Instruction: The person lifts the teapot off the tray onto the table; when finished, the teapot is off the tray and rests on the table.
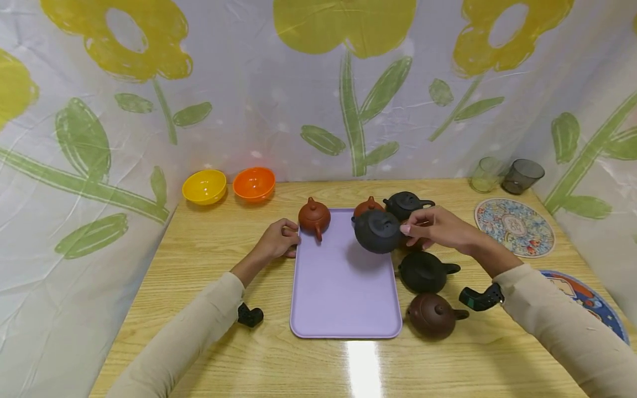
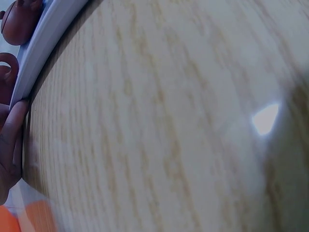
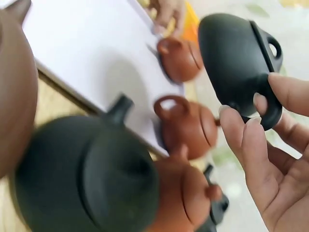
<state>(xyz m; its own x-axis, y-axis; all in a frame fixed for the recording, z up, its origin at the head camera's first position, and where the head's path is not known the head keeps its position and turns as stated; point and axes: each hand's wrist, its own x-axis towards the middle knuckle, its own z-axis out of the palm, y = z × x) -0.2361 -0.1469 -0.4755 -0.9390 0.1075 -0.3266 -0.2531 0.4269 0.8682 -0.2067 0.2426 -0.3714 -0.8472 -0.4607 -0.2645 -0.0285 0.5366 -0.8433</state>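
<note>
The fingers [image 3: 241,140] of the right hand [image 1: 438,228] curl round the handle of a black teapot [image 1: 377,231] and pinch it there, so the pot hangs in the air tilted on its side, above the right edge of the lilac tray [image 1: 343,287] near its far end. That grip looks thin: only the fingertips and thumb bear on the small loop of the handle, and the wrist view shows the pot's body hanging well out from them, so it could swing or slip free. Its lid is not pressed down by any finger that I can see, and with the pot tipped like this the lid might slide off and drop onto the tray. Just beyond the held pot stand a red teapot [image 1: 367,207] and another black teapot [image 1: 405,203], close enough that a careless lowering could knock a spout or a handle; a further black teapot [image 1: 423,271] and a brown teapot [image 1: 432,315] sit on the wooden table [image 1: 209,265] beside the tray's right edge, under the forearm's path. The left hand [image 1: 278,239] rests at the tray's left rim with fingers loosely bent against it, next to a small red teapot [image 1: 314,216] on the far left corner; a nudge there could shift the tray and topple that pot.
</note>
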